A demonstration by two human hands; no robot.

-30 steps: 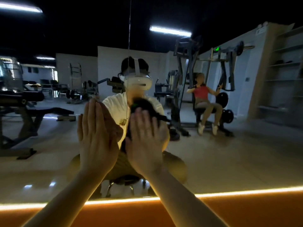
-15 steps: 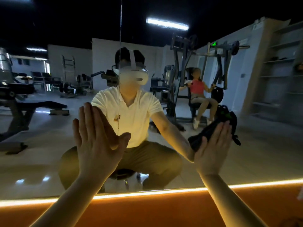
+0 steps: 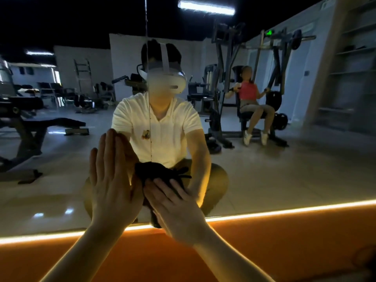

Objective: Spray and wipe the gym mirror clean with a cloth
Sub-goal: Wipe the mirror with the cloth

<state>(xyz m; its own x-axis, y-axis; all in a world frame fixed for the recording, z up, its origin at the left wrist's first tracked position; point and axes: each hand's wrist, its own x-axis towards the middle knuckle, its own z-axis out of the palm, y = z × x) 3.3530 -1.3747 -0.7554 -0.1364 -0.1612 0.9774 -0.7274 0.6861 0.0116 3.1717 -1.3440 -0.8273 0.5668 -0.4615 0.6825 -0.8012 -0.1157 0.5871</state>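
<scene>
The gym mirror [image 3: 284, 176] fills the view and reflects a crouching person in a white shirt. My left hand [image 3: 110, 186] lies flat against the glass with its fingers straight and pointing up. A dark cloth [image 3: 156, 171] is bunched on the glass just right of it. My right hand [image 3: 175, 208] presses the cloth flat against the mirror with fingers spread, low down near the mirror's bottom edge. No spray bottle is in sight.
A glowing light strip [image 3: 284, 210] runs along the mirror's lower edge above an orange wall band [image 3: 264, 251]. A vertical seam [image 3: 149, 110] splits the mirror. The reflection shows weight machines and a seated person in a red top [image 3: 249, 94].
My right hand has swept the cloth from the right back to the left and lower, ending beside my left hand. My left hand stays flat on the glass.
</scene>
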